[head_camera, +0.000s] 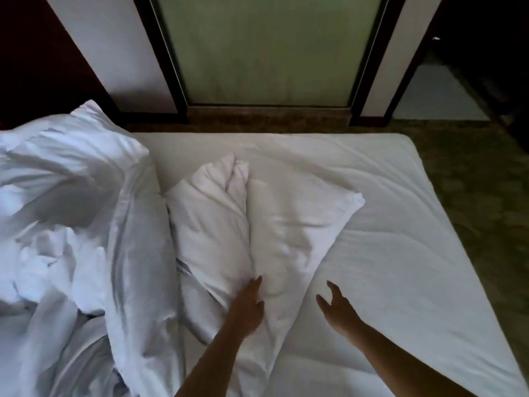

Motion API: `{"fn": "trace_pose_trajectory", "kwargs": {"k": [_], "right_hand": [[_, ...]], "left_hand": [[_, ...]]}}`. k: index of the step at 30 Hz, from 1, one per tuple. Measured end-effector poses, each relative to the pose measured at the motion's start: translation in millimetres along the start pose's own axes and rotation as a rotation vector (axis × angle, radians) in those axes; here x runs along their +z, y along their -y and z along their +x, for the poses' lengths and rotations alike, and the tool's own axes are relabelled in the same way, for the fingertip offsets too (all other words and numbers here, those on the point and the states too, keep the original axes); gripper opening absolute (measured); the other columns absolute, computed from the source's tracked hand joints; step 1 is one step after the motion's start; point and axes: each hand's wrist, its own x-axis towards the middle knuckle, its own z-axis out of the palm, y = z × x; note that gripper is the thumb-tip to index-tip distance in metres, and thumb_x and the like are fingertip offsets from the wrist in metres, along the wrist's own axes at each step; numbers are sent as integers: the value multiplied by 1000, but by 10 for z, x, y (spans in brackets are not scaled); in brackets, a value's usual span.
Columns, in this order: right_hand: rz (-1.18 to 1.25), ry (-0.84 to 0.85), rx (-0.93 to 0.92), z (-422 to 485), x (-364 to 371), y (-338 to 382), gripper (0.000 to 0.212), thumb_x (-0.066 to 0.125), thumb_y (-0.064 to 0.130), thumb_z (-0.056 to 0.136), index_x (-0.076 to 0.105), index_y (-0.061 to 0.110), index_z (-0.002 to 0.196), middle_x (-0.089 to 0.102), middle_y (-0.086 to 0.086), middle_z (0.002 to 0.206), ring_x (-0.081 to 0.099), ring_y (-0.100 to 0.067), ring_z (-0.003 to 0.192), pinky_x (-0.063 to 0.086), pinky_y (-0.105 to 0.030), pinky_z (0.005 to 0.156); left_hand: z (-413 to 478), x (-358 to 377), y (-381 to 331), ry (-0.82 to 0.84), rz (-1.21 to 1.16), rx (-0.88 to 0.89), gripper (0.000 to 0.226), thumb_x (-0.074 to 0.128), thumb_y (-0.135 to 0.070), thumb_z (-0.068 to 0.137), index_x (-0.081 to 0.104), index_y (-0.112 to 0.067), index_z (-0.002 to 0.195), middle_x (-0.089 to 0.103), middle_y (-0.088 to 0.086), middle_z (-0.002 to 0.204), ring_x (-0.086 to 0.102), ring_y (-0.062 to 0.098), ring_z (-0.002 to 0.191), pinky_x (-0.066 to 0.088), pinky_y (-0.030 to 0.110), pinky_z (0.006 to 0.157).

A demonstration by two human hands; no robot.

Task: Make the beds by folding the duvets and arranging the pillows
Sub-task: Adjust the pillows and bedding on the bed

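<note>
Left hand (248, 306) presses flat, fingers straight, on the soft white pillow (274, 233) at mid-bed; right hand (335, 306) hovers beside it, fingers spread, holding nothing. Rumpled white duvet (65, 224) heaped left, unfolded; bare white mattress (415, 253) right. Judged barely started.

Straight ahead of me: frosted glass panel (266, 50), greenish, nothing readable through it. Dark frame (169, 70) runs up both its sides. White wall (114, 47) left of the frame, and a narrower white strip (389, 67) to its right. Dark reddish wood panel (37, 53) at far left. Brown sill (269, 113) sits under the glass. Patterned green-brown carpet (472, 181) runs below it and down the right side. Pale floor (438, 96) shows in the dark opening at upper right. Small bright spot (436, 38) there, too small to identify.
</note>
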Motion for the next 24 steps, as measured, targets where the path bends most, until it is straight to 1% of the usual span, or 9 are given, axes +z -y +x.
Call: {"fn": "trace_pose_trajectory", "kwargs": {"k": [2,4,7,11,15,18,20,22,24], "right_hand": [[104,32,34,174,321,90,80,50,46,92,-2,29,151,39,-19,141,42,-35,127,38,-34,99],[96,61,28,301,610,192,98,59,52,85,-15,38,147,38,-24,136,46,-39,122,40,-37,95],[196,137,-18,370,951,398,104,66,34,86,-21,39,142,44,-24,137,50,-36,121,41,-32,95],[407,36,30,467,1137,582,81,61,11,88,11,24,151,47,-12,140,50,-27,124,40,-32,101],[322,105,4,386,1016,477,49,57,14,89,48,18,138,58,-8,131,55,-23,120,42,-25,100],[331,125,-72,157,833,451,27,47,10,93,69,8,109,69,-16,107,64,-30,103,50,-40,93],[301,106,-86,75,680,437,28,43,6,93,70,9,90,70,-19,97,65,-33,95,51,-42,87],[300,117,-116,27,498,386,28,47,3,88,70,13,77,70,-14,86,66,-29,86,52,-39,81],[266,122,-165,-15,286,255,24,53,6,85,74,12,95,73,-11,94,63,-17,85,48,-29,76]], "left_hand": [[63,113,104,48,91,-31,54,42,-13,91,29,-7,144,47,9,141,48,13,129,27,16,104],[83,320,230,31,70,0,57,38,-17,97,17,-10,149,23,5,155,24,16,143,13,17,113],[-38,427,259,-7,-33,-24,58,43,-24,89,34,-7,144,35,8,150,39,19,136,23,16,107],[-77,460,253,-51,143,45,83,91,-15,40,64,-5,118,67,8,117,68,15,102,52,17,75],[-73,401,35,-63,334,1,89,90,-27,28,69,-14,113,70,3,108,70,17,91,56,23,67],[-65,316,-329,-51,364,13,91,86,-27,30,66,-16,119,68,8,113,68,25,94,56,35,74],[-44,169,-606,-21,395,31,90,79,-30,58,45,-13,139,51,13,138,53,28,123,44,40,100],[42,57,-736,111,397,47,83,56,-23,87,4,-16,152,11,8,158,13,23,146,12,36,118],[87,-123,-877,267,366,-8,86,53,-27,91,-9,-20,150,-6,2,159,-4,18,147,6,36,118]]}}
